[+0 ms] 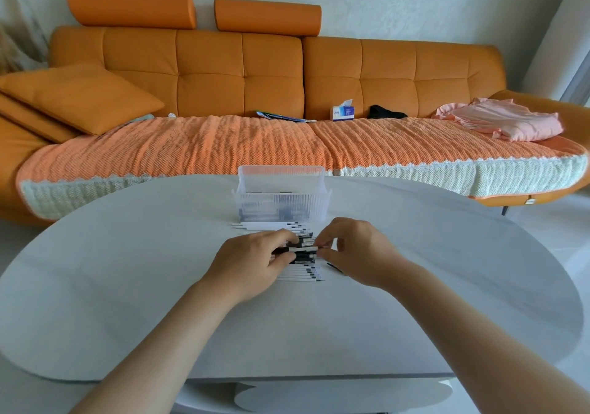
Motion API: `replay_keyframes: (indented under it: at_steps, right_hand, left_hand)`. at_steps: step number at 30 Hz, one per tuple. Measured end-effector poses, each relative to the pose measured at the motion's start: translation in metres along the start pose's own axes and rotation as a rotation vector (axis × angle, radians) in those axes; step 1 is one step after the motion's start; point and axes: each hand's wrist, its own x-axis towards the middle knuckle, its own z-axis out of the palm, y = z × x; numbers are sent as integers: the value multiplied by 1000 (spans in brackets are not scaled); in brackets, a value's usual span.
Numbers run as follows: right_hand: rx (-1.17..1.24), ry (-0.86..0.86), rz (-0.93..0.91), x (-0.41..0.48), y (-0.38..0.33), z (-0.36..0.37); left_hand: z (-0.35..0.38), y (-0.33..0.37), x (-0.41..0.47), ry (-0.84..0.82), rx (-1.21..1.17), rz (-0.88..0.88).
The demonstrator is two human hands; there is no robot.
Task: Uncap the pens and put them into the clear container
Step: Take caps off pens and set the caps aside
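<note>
- Head view: my left hand grips a pen above the pen row on the table; my right hand pinches its end
- the clear container stands just beyond the row, some pens inside

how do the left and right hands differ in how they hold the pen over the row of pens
The left hand curls its fingers round the barrel of the black and white pen; the right hand only pinches the pen's end between thumb and fingertip. The left hand lies flatter, the right hand arches higher. Both hold the same pen above the row of pens on the white oval table.
</note>
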Motion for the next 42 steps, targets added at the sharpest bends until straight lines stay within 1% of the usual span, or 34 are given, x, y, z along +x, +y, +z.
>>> replay_keyframes:
  at_steps: [2, 9, 15, 19, 23, 28, 37, 39, 42]
  right_hand:
    - [21, -38, -23, 1, -4, 5]
    - [59, -104, 12, 3, -2, 8]
    - [40, -48, 70, 3, -1, 7]
    - [44, -46, 46, -1, -2, 4]
    - [-20, -37, 36, -5, 1, -5]
    - [-45, -11, 2, -8, 5, -9]
    - [-79, -19, 5, -12, 10, -13]
    - [-33, -40, 35, -13, 9, -13]
    - [141, -83, 136, -11, 9, -15]
  left_hand:
    - [1, 3, 1, 2, 21, 11]
    - [5, 3, 2, 17, 50, -10]
    - [6, 7, 6, 29, 32, 8]
    - [9, 14, 8, 27, 17, 38]
    - [9, 20, 11, 68, 18, 68]
    - [11, 28, 14, 96, 9, 102]
    - [21, 37, 21, 109, -6, 149]
    - [22, 40, 22, 131, -9, 154]
    - [24, 43, 23, 164, -2, 170]
